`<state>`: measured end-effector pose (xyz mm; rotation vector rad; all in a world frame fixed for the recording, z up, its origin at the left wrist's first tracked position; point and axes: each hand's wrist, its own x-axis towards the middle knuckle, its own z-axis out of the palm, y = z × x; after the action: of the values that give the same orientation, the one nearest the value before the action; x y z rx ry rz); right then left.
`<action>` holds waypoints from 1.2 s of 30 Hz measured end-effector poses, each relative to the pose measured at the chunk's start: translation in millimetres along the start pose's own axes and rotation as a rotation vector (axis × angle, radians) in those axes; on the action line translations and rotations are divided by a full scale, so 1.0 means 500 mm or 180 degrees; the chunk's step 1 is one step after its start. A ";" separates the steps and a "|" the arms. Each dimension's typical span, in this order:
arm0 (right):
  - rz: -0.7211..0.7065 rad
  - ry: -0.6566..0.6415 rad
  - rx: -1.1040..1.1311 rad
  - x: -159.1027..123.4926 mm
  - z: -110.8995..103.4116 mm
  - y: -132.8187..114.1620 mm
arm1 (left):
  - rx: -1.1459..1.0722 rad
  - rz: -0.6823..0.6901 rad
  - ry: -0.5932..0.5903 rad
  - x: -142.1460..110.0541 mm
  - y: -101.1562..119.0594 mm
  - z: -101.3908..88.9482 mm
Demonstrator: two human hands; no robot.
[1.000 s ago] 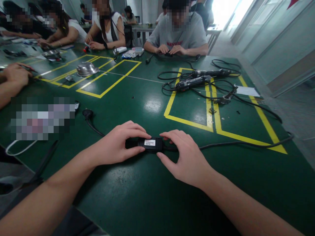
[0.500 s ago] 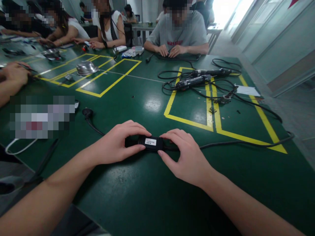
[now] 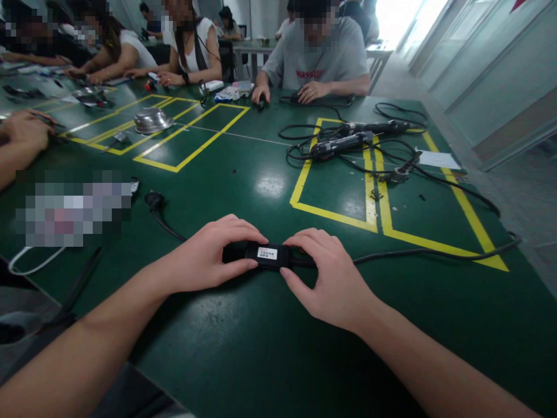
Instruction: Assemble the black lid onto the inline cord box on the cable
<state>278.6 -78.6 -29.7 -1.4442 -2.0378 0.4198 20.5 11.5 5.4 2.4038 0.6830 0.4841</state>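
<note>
A small black box in a power cord (image 3: 267, 256), with a white printed label on top, lies on the green table in front of me. My left hand (image 3: 213, 252) grips its left end between thumb and fingers. At the right end, my right hand (image 3: 326, 273) pinches it the same way. From under my left hand the black cable runs to a plug (image 3: 154, 201) on the left. Past my right hand the cable (image 3: 418, 252) continues toward the table's right side and loops back.
Two black electric screwdrivers (image 3: 342, 145) with tangled cables lie at the right, near small springs (image 3: 376, 195) and a paper slip (image 3: 437, 159). A metal bowl (image 3: 153, 120) stands left of centre. Yellow tape outlines mark the table. Across it sits a co-worker in grey (image 3: 322, 58); another person's hand (image 3: 28, 130) is at left.
My hands and the black box stay almost still. Across the table, the co-worker in grey has moved one hand outward onto a black plug.
</note>
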 end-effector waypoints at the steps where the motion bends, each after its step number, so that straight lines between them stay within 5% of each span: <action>1: -0.0011 0.0013 -0.0006 0.000 0.001 0.000 | -0.0001 0.0003 -0.0013 0.000 0.000 0.000; 36: -0.0008 0.0182 -0.0058 -0.007 0.012 0.004 | -0.0116 -0.0141 -0.0015 -0.007 0.000 0.003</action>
<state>276.9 -80.8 -36.4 -1.4480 -2.0030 0.3558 18.4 8.7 3.7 2.3500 0.7176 0.4683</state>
